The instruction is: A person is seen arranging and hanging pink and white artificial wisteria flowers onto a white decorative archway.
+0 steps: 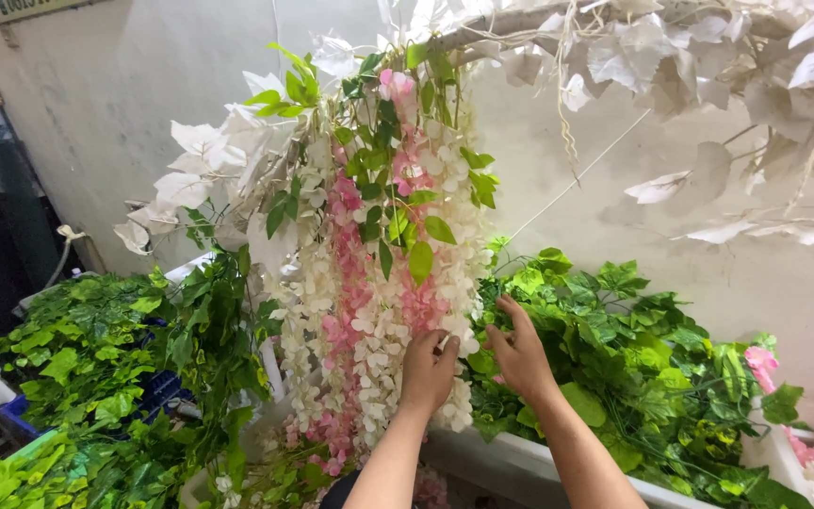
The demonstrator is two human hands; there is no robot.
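Your left hand [429,369] pinches a white strand of the garland [383,283] hanging mid-scene; right hand [520,351] spread beside it. Garland already hung from branch [511,24]; strands left to arrange.

Flower strands [379,283] before wall [143,94]

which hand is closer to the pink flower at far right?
Right. The right hand lies over the green leaves, nearer the pink flower; the left hand pinches white hanging blossoms farther away.
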